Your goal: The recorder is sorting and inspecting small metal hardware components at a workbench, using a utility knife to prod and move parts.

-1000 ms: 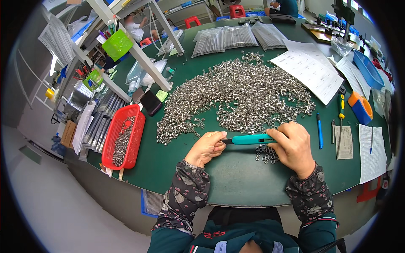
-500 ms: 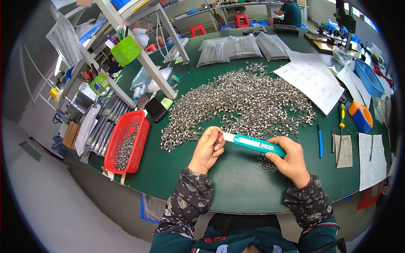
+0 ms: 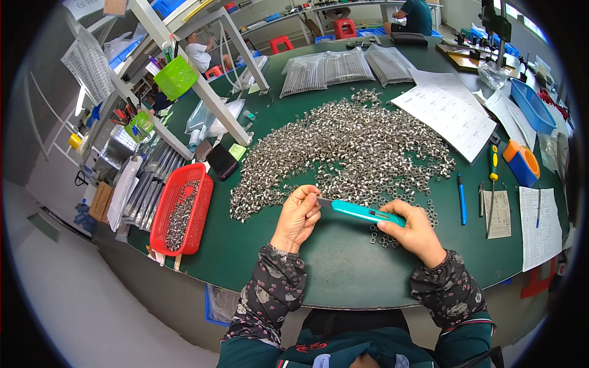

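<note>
My right hand [image 3: 415, 230] grips the rear of a teal utility knife [image 3: 362, 212] held above the green table [image 3: 343, 264]. My left hand [image 3: 299, 216] pinches something small and silver at the knife's blade tip; what it is stays hidden by the fingers. Just beyond both hands spreads a wide pile of small silver metal rings [image 3: 350, 150]. A few loose rings [image 3: 383, 238] lie under the right hand.
A red basket [image 3: 182, 210] with metal parts sits at the table's left edge, a black box [image 3: 221, 162] beside it. Papers [image 3: 451, 116], a blue pen [image 3: 461, 197], a yellow-handled screwdriver [image 3: 492, 178], an orange tape dispenser [image 3: 521, 163] and a blue tray [image 3: 531, 105] lie right. Bagged tubes [image 3: 343, 67] lie at the back.
Both hands have lifted off the table with the knife, which now tilts down toward the right. The left hand has shifted to the blade tip.
</note>
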Demonstrator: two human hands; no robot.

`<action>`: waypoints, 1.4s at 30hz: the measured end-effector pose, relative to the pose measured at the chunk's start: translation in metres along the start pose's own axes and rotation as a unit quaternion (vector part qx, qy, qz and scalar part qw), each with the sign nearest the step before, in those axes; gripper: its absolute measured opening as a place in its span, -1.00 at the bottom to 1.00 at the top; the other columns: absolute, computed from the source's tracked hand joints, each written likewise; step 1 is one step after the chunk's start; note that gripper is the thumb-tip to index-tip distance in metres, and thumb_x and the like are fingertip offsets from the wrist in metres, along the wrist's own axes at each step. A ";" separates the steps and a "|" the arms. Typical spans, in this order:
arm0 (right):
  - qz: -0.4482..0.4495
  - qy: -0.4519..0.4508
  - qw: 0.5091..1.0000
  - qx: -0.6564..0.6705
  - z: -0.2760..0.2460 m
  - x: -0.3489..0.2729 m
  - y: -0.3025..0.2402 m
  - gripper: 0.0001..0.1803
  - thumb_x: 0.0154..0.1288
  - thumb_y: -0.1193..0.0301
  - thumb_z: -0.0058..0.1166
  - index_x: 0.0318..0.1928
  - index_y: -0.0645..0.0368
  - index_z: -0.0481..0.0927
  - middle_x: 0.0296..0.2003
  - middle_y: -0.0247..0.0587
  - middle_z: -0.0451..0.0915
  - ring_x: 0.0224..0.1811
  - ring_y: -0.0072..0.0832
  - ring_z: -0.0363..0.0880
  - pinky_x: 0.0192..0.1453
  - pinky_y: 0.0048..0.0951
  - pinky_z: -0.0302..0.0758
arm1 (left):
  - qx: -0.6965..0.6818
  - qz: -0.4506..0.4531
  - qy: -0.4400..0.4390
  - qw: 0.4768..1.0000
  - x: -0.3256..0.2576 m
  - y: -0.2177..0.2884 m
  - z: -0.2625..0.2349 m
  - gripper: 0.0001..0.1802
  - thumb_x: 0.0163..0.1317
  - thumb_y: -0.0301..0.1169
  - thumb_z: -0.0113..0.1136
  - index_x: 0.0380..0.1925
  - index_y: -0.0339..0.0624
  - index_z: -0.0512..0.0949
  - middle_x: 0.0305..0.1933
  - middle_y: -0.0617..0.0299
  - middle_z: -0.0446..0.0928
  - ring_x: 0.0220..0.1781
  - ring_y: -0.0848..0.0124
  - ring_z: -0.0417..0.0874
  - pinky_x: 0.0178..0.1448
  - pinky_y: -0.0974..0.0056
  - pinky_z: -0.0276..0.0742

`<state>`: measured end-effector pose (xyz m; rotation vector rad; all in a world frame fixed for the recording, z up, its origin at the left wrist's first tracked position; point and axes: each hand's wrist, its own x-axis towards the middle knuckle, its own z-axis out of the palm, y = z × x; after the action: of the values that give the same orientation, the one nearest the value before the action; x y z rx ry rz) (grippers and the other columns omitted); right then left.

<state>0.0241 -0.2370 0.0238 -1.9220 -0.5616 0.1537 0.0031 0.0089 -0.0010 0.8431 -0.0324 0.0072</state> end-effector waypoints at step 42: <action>0.008 -0.018 1.000 -0.012 -0.003 -0.001 -0.005 -0.75 0.04 0.35 0.08 -0.29 0.25 0.52 -0.61 -0.24 0.52 -0.58 -0.59 0.46 -0.46 -0.54 0.36 | 0.144 0.060 0.066 0.986 -0.001 0.001 0.010 -0.82 0.23 -0.42 -0.04 -0.23 -0.27 0.44 -0.43 0.30 0.40 -0.63 0.71 0.20 -0.68 0.62 0.04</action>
<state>0.0227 -0.2387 0.0292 -1.9516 -0.5745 0.1929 0.0015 0.0016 0.0063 1.1275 0.0437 0.1854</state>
